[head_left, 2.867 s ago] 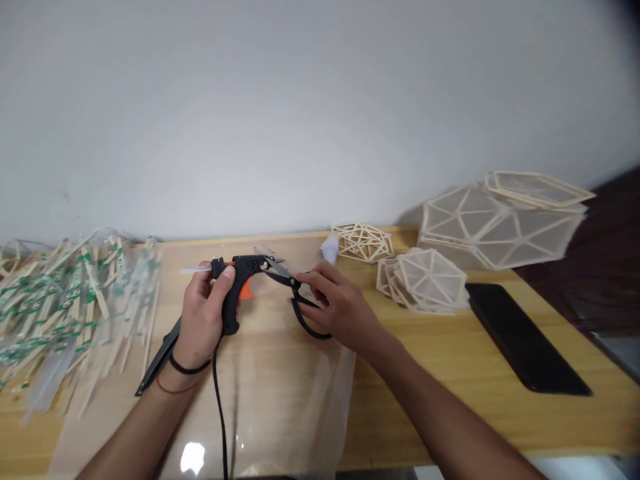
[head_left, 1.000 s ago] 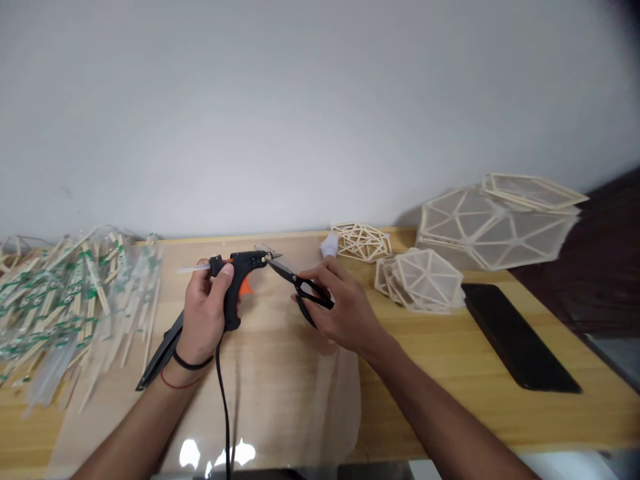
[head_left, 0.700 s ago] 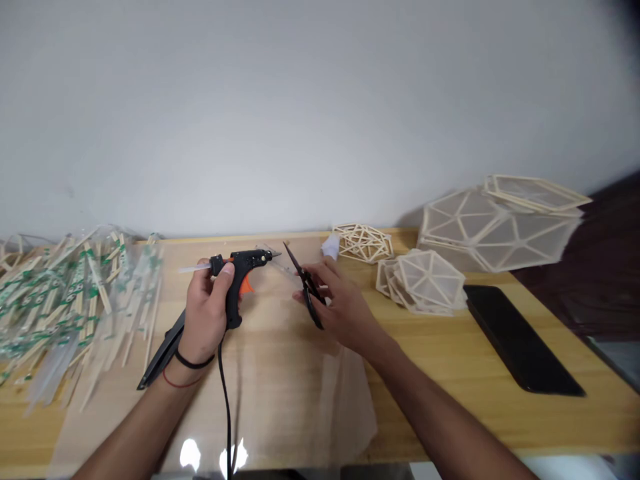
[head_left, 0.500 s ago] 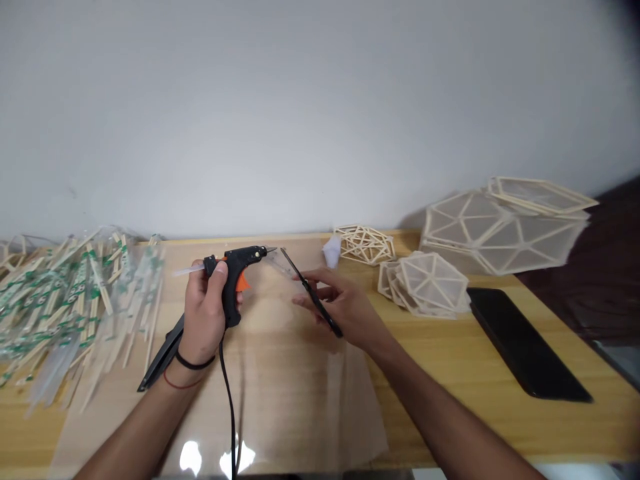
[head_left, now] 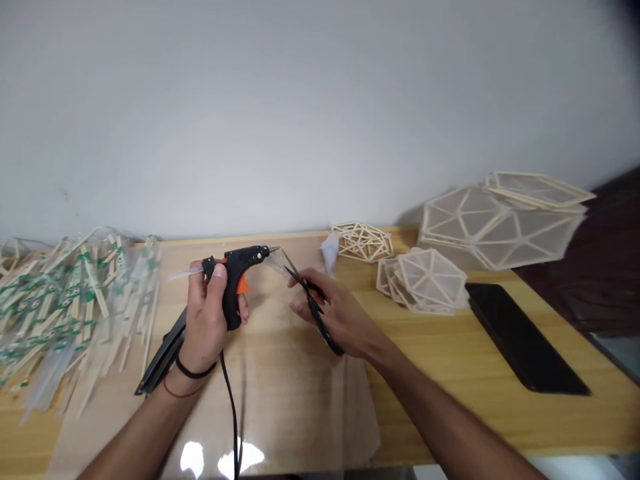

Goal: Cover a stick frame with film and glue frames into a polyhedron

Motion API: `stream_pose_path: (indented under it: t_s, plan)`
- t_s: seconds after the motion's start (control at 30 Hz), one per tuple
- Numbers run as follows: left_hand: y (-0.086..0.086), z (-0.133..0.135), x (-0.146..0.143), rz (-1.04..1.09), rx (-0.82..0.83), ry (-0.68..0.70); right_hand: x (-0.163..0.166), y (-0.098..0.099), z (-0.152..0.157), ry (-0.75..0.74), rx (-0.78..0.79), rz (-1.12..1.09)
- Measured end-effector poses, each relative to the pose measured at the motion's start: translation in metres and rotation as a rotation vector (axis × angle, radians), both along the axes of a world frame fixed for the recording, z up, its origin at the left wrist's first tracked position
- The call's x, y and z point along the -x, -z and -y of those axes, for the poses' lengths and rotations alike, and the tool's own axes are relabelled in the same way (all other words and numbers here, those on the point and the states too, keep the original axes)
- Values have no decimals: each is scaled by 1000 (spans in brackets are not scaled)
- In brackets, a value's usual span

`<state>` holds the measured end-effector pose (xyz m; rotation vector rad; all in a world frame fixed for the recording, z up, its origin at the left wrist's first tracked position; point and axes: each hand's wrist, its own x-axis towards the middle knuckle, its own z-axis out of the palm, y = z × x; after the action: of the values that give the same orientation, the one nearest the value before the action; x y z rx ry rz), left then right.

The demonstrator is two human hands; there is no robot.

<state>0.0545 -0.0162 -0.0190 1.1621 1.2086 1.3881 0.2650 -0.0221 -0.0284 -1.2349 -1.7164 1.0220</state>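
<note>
Left hand (head_left: 207,320): clamped on glue gun (head_left: 235,268) grip, mid-table
Right hand (head_left: 336,315): gripping scissors (head_left: 314,308), tips near nozzle
Glue gun: axis along far edge, nozzle points right
Table (head_left: 450,360): wood, clear sheet (head_left: 285,400) under hands
Room: white wall (head_left: 300,120) behind

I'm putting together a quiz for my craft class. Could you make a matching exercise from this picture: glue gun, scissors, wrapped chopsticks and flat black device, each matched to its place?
Things:
1. glue gun
2. scissors
3. wrapped chopsticks
4. flat black device

Places:
A. piled at the far left of the table
B. held in the right hand
C. lying flat at the table's right end
D. held in the left hand

Pairs: 1-D, 2-B, 3-A, 4-C
</note>
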Motion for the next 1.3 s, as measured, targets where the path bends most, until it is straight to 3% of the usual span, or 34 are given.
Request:
stream_pose_path:
  t_s: [0.27,0.43,1.07,1.3]
  plan:
    - [4,4,-3,-9,14,40,2,27,-5,172,-398,289]
    - [7,7,-4,3,39,71,0,29,-4,219,-544,429]
    - [9,8,-8,-46,26,11,1,31,0,321,-573,657]
    - [15,4,-3,-123,0,32,2,33,2,288,-506,710]
